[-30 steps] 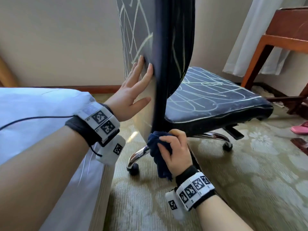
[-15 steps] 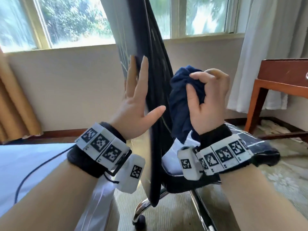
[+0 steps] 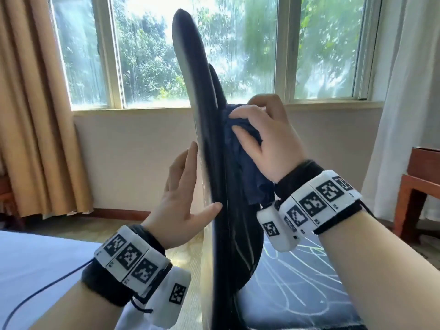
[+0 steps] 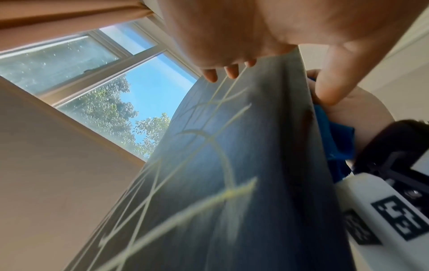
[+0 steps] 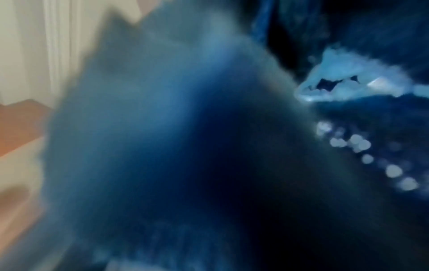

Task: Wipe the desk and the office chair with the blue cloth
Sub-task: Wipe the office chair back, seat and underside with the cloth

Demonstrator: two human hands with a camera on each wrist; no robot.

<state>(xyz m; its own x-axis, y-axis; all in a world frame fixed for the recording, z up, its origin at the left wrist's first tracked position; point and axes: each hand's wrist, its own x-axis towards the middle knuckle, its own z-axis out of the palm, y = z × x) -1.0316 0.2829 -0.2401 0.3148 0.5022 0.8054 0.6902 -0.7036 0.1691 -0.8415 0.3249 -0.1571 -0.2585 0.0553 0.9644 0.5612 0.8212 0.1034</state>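
Note:
The office chair's dark backrest (image 3: 209,163) stands edge-on in the middle of the head view, above its patterned seat (image 3: 297,282). My left hand (image 3: 190,184) lies flat against the backrest's left face, fingers straight, thumb on its edge. My right hand (image 3: 252,125) grips the bunched blue cloth (image 3: 242,158) and presses it on the backrest's right face, about mid-height. In the left wrist view the line-patterned backrest (image 4: 220,165) fills the frame, with the cloth (image 4: 334,137) showing past its edge. The right wrist view is a blur of blue cloth (image 5: 162,146). The wooden desk (image 3: 426,163) stands at the far right.
A bed with a white sheet (image 3: 35,270) and a black cable (image 3: 47,287) lies at the lower left, close to the chair. Behind the chair is a window (image 3: 238,55), with a tan curtain (image 3: 31,115) on the left and a white curtain (image 3: 404,91) on the right.
My right hand has carried the cloth from the foot of the backrest up to about its mid-height. The left hand has stayed flat on the backrest. The head view has tilted up.

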